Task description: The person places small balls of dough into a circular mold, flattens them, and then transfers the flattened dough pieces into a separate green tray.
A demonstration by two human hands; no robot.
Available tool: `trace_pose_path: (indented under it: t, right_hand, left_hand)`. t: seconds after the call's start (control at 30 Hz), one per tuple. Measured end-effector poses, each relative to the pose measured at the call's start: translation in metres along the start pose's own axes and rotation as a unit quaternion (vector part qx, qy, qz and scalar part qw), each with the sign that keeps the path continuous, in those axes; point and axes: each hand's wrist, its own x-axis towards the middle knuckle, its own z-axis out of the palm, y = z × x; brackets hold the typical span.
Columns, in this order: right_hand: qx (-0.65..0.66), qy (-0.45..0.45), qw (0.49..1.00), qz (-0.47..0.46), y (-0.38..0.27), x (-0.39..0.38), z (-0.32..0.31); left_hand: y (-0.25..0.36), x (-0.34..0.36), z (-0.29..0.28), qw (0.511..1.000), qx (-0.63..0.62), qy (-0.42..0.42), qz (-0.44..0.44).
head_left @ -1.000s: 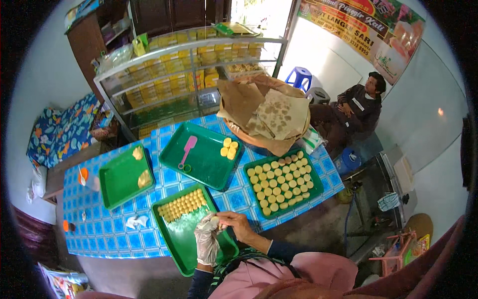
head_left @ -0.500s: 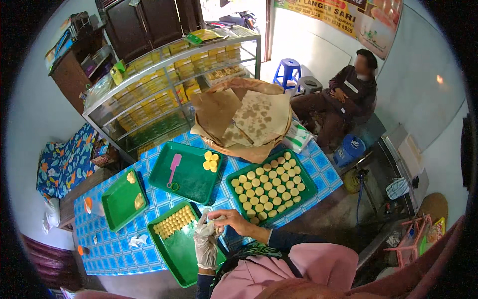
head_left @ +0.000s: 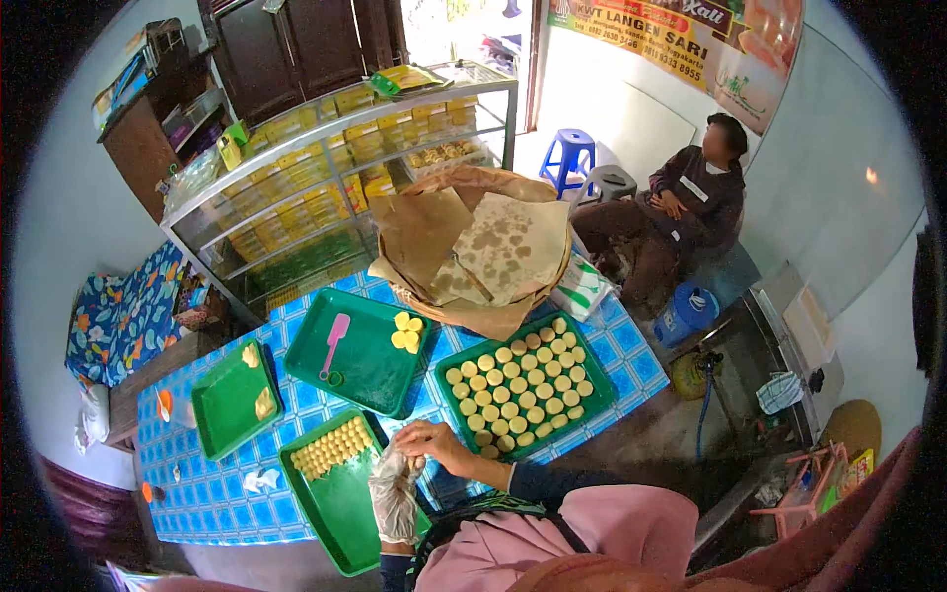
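My left hand [head_left: 397,493], in a whitish translucent glove, is raised over the right edge of the near green tray [head_left: 340,523]. My bare right hand [head_left: 441,446] meets it at the fingertips, its fingers bent and closed against the gloved ones. Whatever sits between them is too small or hidden to make out. Rows of small pale-yellow dough balls [head_left: 333,446] fill the far part of that tray. To the right, another green tray [head_left: 604,380] bears many flat round dough pieces [head_left: 518,385].
Behind stands a green tray [head_left: 370,380] with a pink spatula [head_left: 333,345] and several yellow dough lumps [head_left: 406,333]. A smaller tray [head_left: 222,424] holds two dough lumps. A paper-lined basket [head_left: 473,257] and glass display case [head_left: 335,168] stand beyond; a person [head_left: 691,192] sits at right.
The whole view has shifted slightly. My hands stay together at the fingertips, with the right hand's fingers now lying more over the gloved ones.
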Motion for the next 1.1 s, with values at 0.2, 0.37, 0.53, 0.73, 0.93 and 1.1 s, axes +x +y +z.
trace_pose_path:
  t: [0.2,0.37,0.53,0.73,0.93,1.1]
  right_hand:
    - [-0.287,0.007,0.946,-0.153,0.001,0.002,0.022]
    - [-0.300,0.006,0.945,-0.129,-0.018,0.010,0.060]
    - [-0.236,-0.016,0.970,-0.053,0.031,0.013,0.068]
    - [-0.338,-0.077,0.920,-0.181,0.067,0.009,0.079]
    - [-0.311,-0.050,0.944,-0.095,0.010,0.017,0.117]
    - [-0.256,-0.064,0.964,-0.013,0.016,0.016,0.130]
  left_hand:
    - [0.008,-0.004,-0.005,0.998,-0.034,0.054,0.026]
    - [0.013,-0.014,-0.041,0.992,-0.021,0.075,0.103]
    - [0.032,-0.016,-0.042,0.973,-0.231,0.023,0.013]
    - [0.033,-0.036,-0.082,0.940,0.312,-0.013,0.135]
    - [0.045,-0.032,-0.132,0.988,0.109,0.040,0.105]
    - [0.066,-0.029,-0.132,0.996,0.011,0.064,0.060]
